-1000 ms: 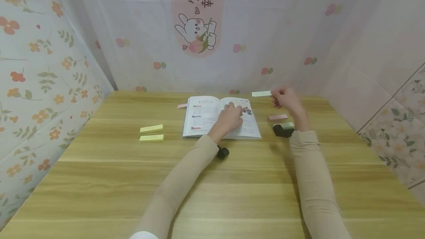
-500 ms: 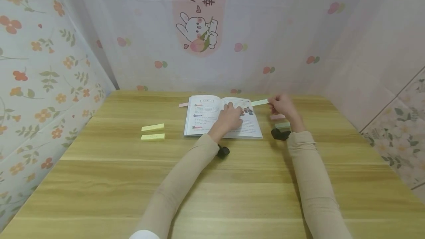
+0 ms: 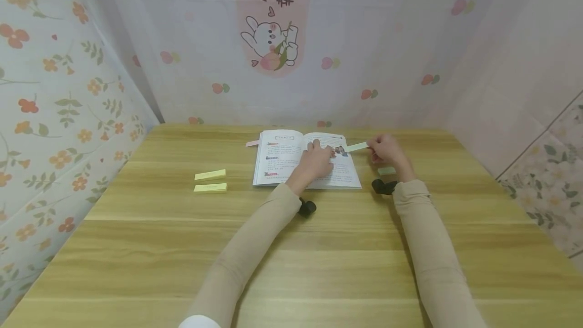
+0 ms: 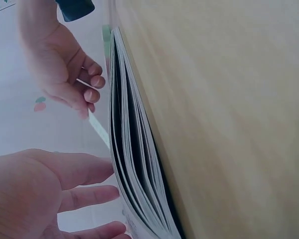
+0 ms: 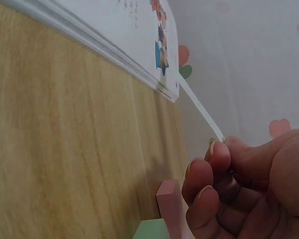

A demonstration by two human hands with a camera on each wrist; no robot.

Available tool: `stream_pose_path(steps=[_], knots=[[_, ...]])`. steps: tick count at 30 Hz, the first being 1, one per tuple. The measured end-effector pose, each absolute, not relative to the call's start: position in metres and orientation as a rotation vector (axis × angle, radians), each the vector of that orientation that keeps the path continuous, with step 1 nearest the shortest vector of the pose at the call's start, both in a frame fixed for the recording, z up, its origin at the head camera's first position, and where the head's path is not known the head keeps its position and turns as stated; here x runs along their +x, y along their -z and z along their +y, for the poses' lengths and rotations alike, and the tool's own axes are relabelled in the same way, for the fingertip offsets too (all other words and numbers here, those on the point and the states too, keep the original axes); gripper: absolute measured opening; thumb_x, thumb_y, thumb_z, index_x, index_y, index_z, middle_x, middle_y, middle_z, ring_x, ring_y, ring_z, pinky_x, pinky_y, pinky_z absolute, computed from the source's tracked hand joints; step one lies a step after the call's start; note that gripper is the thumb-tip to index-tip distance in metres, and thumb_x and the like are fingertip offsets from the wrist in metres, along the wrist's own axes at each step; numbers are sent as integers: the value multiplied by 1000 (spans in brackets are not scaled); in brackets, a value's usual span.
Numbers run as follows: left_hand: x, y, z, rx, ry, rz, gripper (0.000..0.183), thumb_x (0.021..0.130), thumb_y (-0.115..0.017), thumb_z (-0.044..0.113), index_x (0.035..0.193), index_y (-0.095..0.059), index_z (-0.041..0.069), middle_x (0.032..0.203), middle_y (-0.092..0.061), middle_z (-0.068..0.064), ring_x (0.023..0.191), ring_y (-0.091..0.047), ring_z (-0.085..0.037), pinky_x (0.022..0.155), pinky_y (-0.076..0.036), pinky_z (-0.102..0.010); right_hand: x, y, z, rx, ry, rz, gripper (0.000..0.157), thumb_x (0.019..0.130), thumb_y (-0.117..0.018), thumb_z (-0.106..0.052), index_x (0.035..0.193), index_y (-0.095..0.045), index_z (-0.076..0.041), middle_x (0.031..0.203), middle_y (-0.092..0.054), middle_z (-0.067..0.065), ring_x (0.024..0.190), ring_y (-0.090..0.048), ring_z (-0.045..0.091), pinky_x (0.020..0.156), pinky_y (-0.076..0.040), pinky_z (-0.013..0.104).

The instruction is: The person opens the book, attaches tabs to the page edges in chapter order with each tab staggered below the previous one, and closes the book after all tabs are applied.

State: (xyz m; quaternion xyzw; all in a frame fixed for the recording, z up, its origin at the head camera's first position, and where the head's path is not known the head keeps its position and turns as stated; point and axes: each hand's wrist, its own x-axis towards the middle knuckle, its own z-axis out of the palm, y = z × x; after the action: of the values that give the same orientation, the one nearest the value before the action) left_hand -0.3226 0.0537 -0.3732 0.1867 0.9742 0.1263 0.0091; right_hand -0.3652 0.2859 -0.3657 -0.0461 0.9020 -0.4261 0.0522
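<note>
An open book point(image 3: 279, 166) lies on the wooden table, printed text on both pages and a small coloured picture on the right one. My left hand point(image 3: 316, 162) rests on the right page with its fingers spread and straight. Beside the book's right edge, my right hand point(image 3: 387, 149) pinches one end of a pale green sticky note strip point(image 3: 357, 147) between thumb and forefinger. The strip's far end overlaps the right page's outer edge, near the picture. In the right wrist view the strip point(image 5: 203, 113) slants from the fingertips up to the page.
Pink point(image 5: 170, 201) and green point(image 5: 152, 230) sticky note pads lie below my right hand. Two yellow pads point(image 3: 210, 175) sit left of the book, and a pink tab point(image 3: 252, 143) sticks out of its left side. Black wrist cameras point(image 3: 384, 187) are worn on both wrists.
My right hand has come down and towards the book, bringing the green strip from above the table's back edge to the right page's edge. My left hand stays on the page.
</note>
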Motion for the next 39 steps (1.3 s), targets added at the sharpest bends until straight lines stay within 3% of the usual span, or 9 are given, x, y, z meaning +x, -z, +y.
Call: stream_pose_path(steps=[13, 28, 39], knots=[[-322, 374, 54, 583, -366, 3042, 42, 102, -56, 26, 140, -57, 9, 140, -44, -22, 122, -45, -32, 98, -46, -43, -369, 373, 287, -137, 1238, 2756, 30, 106, -48, -14, 93, -58, 10, 68, -60, 5, 60, -56, 13, 54, -48, 22], [-322, 373, 61, 647, -291, 3039, 38, 101, -54, 25, 134, -60, 5, 136, -47, -21, 119, -47, -31, 102, -44, -41, -368, 374, 284, -105, 1183, 2784, 30, 106, -48, -15, 93, -59, 9, 68, -59, 5, 61, -53, 13, 55, -47, 24], [-325, 377, 73, 691, -208, 2991, 50, 100, -52, 23, 149, -51, 12, 140, -45, -19, 122, -44, -30, 105, -42, -43, -369, 375, 284, -99, 1168, 2795, 29, 106, -50, -14, 94, -60, 10, 69, -60, 6, 60, -53, 12, 54, -47, 23]])
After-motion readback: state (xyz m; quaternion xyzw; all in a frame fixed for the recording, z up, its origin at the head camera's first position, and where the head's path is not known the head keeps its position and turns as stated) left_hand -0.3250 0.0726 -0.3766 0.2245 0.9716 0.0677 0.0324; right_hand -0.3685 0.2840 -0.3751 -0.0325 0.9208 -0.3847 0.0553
